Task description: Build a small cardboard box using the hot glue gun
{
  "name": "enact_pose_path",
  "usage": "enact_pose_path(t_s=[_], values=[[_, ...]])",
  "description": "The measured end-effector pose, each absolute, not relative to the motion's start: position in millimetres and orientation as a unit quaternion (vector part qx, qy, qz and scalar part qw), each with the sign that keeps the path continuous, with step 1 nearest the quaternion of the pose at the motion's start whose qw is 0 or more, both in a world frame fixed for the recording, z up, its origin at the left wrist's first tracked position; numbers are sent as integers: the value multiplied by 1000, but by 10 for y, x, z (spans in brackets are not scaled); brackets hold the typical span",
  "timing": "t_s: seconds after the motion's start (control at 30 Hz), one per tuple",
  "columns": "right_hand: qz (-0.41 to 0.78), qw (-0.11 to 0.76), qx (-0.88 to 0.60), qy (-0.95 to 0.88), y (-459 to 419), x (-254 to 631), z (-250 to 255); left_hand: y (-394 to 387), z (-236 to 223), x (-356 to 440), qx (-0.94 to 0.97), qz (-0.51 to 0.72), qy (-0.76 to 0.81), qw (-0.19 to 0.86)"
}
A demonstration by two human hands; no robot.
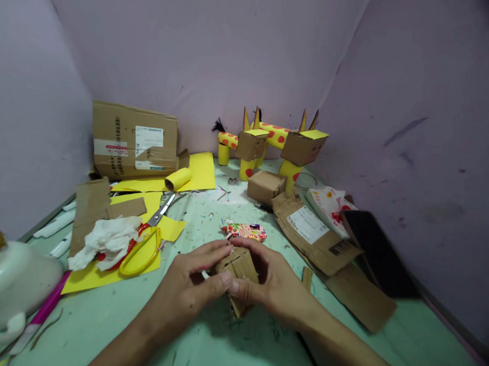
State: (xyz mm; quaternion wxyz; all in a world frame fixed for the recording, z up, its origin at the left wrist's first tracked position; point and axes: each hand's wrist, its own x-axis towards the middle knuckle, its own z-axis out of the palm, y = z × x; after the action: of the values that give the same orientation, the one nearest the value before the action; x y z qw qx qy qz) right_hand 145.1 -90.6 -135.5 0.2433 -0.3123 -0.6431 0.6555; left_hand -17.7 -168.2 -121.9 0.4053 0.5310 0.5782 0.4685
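Observation:
Between my two hands, low in the middle of the view, is a small cardboard box (242,267), tilted, with a raw corrugated edge facing me. My left hand (193,276) grips its left side, with the thumb on the near face. From the right, my right hand (266,275) closes round it, and the two thumbtips almost meet. A bit of white shows under the left fingers; I cannot make out what it is. Just beyond my fingertips lies a floral-patterned utility knife or similar small tool (247,231), its far side unclear.
Scissors with yellow handles (141,251) and crumpled tissue (108,238) lie on yellow paper at left, near a white mug (8,290). Two spotted cardboard animals (253,145) stand behind a closed box (266,187). At right are cardboard pieces (320,232) and a dark phone-like slab (379,252).

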Motion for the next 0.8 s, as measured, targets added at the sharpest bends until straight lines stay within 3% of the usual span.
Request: enact_pose_path(t_s=[0.2, 0.37, 0.57, 0.8], values=[[722, 220, -231, -614, -784, 1560, -1304, -1626, -1196, -261, 426, 516, 574, 472], [620, 241, -222, -713, -805, 1563, -1289, -1613, -1153, -268, 291, 582, 503, 570], [634, 287, -200, -689, -873, 1480, -1395, -1635, -1118, -218, 273, 583, 448, 621], [683, 284, -217, -637, -849, 1454, -1395, -1638, -1139, -230, 276, 571, 435, 640]])
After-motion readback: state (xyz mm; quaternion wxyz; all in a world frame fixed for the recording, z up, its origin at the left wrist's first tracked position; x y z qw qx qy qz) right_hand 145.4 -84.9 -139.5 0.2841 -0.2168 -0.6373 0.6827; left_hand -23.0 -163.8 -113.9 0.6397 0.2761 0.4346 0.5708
